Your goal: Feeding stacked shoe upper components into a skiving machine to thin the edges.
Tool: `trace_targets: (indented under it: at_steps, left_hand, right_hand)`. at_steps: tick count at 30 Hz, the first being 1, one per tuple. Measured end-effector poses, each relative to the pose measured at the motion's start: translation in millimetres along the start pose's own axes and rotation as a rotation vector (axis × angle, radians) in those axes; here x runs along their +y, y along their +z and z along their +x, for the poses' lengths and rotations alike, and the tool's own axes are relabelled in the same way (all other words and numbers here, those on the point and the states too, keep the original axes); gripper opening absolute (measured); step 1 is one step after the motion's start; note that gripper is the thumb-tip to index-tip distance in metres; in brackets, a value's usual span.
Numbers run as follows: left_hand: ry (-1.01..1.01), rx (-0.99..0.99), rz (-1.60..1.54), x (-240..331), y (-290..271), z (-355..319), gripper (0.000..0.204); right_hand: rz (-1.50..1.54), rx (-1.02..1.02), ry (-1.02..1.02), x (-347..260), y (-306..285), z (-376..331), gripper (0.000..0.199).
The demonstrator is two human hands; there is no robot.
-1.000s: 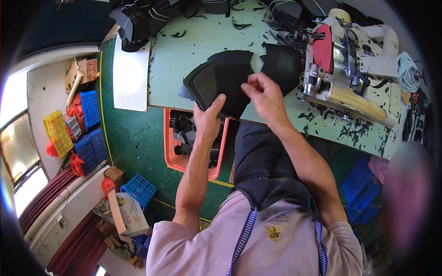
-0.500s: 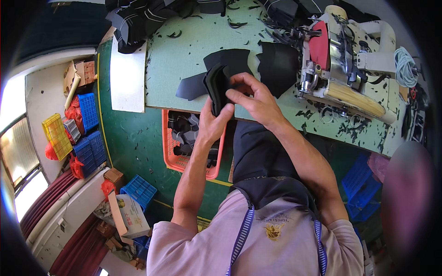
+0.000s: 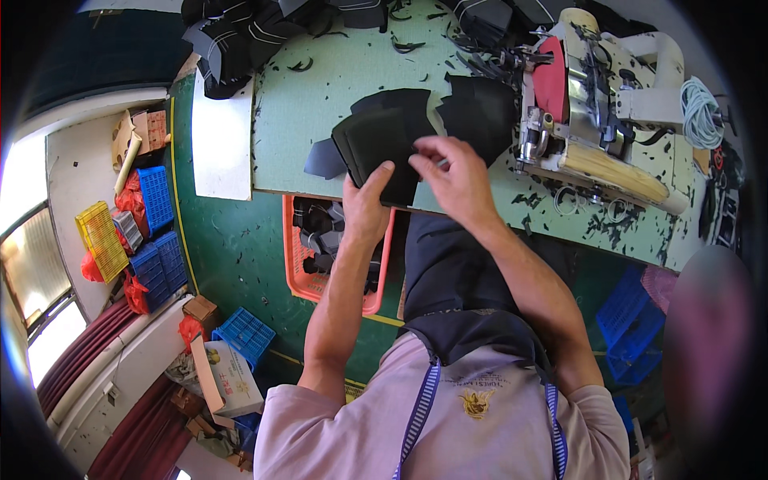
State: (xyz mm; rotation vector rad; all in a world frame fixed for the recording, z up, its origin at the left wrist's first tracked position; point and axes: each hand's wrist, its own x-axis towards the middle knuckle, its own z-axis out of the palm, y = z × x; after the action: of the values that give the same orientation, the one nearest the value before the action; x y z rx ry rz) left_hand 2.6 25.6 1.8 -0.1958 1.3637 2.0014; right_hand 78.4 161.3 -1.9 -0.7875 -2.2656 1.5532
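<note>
A small stack of black cut sheet pieces (image 3: 376,144) lies spread flat above the green table's front edge. My left hand (image 3: 367,210) grips its lower left part, thumb on top and fingers hidden beneath. At the stack's right edge is my right hand (image 3: 462,182), its thumb and index finger curled in a pinch around the edge. A grey-black piece (image 3: 322,159) shows on the table to the left of the stack. More black pieces (image 3: 478,116) lie to the right, close to a machine (image 3: 588,120) with a red part and a wooden bar.
Heaps of black pieces (image 3: 228,44) sit along the table's far edge, with dark scraps scattered about. A white board (image 3: 222,152) lies at the table's left end. Below the front edge stands an orange basket (image 3: 300,282) holding dark pieces. Pale coiled cord (image 3: 702,114) hangs by the machine.
The stack, bent and upright between my hands before, has opened out flat, facing up. My right hand has shifted slightly to the right and down.
</note>
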Motion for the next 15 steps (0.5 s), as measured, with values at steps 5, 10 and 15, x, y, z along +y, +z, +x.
trace_targets:
  at_steps: [5, 10, 15]
  left_hand:
    - [0.136, 0.106, 0.261, 0, -11, -3, 0.024]
    - [0.178, 0.144, 0.337, 3, -26, -4, 0.027]
    - [0.256, 0.170, 0.323, 11, -26, -7, 0.030]
  right_hand:
    - [0.094, -0.012, 0.105, -8, 17, -2, 0.021]
    - [0.255, -0.024, 0.149, -12, 29, 3, 0.020]
    - [-0.397, 0.379, -0.304, 7, 23, 27, 0.035]
